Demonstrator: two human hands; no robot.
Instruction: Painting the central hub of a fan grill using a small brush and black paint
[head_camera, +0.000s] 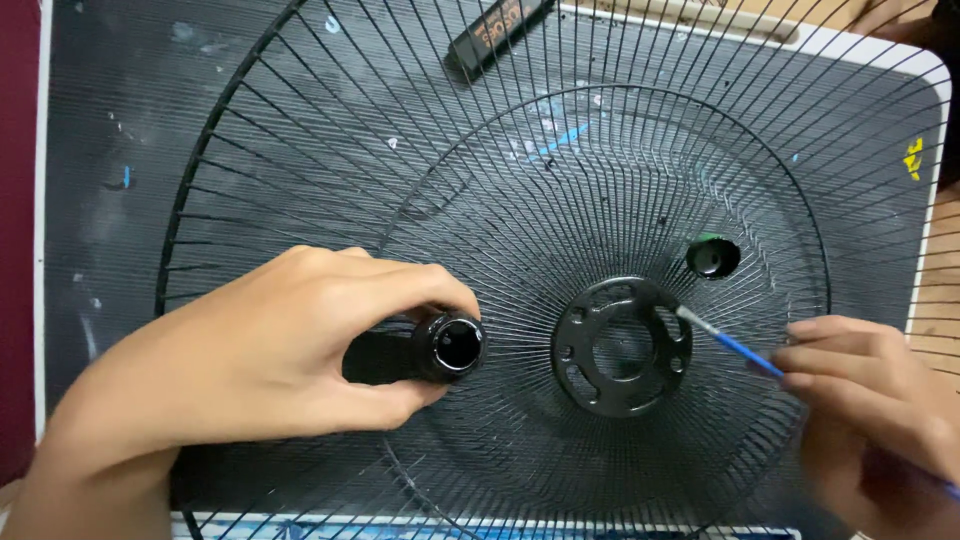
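Head view: painting step under way. Left hand grasping open black paint bottle, tipped on its side, mouth toward hub of fan grille. Right hand pinching blue brush, bristles touching hub's right rim. Loose cap just above hub on the wires. Likely next: reload brush at bottle mouth, needs steady bottle, no spill

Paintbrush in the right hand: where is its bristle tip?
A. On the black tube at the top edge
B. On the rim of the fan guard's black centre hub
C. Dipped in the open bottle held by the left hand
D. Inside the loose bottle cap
B. The right hand holds the blue-handled paintbrush with its bristles against the centre hub, apart from the open bottle and the bottle cap.
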